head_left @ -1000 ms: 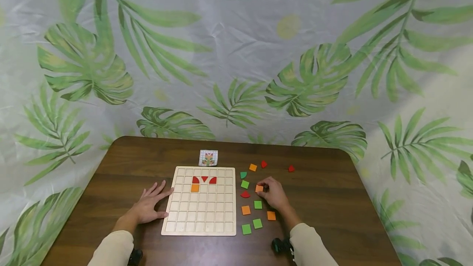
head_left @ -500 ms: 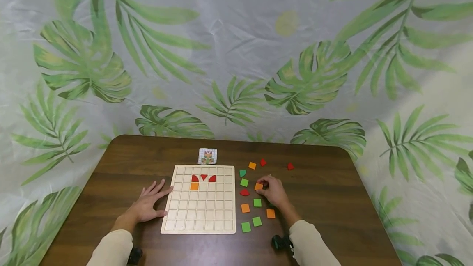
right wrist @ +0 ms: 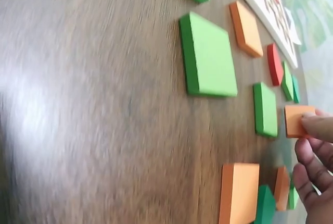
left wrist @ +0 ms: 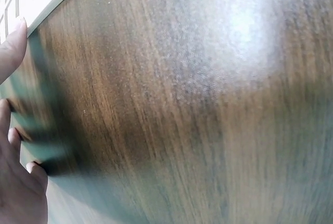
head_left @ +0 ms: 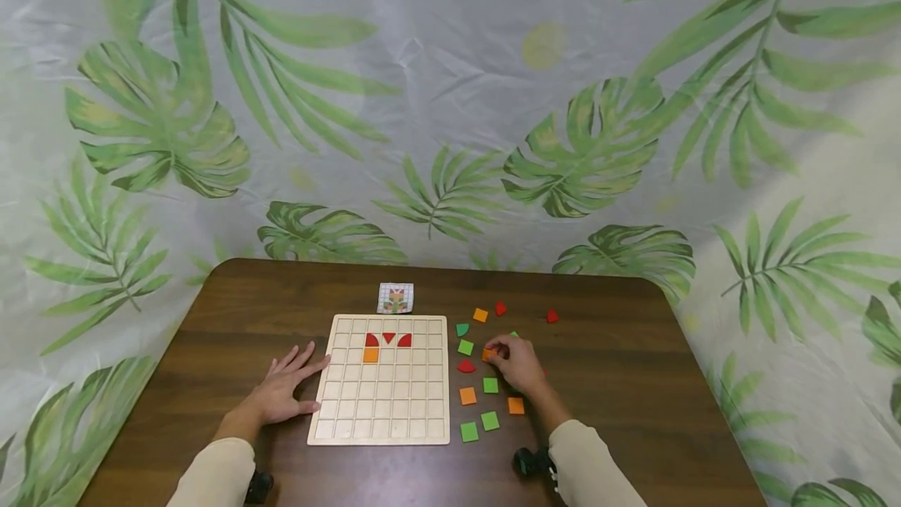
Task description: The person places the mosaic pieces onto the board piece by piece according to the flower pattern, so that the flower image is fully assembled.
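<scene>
In the head view my left hand [head_left: 280,391] lies on the table with fingers spread, its thumb and a fingertip at the left edge of the pale wooden grid board [head_left: 380,435]. The left wrist view shows the thumb [left wrist: 14,47] touching the board's rim. My right hand [head_left: 519,366] pinches an orange square tile [right wrist: 295,121] between thumb and fingers, to the right of the board. On the board sit red pieces, among them a small triangle [head_left: 389,337], and one orange square [head_left: 370,355].
Loose green, orange and red pieces lie right of the board, such as a green square [head_left: 469,432] and a red piece [head_left: 552,317]. A small printed pattern card [head_left: 396,298] is behind the board. A leaf-patterned cloth [head_left: 450,100] hangs behind the table [head_left: 239,311].
My right hand has shifted slightly left with the orange square tile, and bits of a green and a red piece now show beside it. The left hand stays at the board's edge.
</scene>
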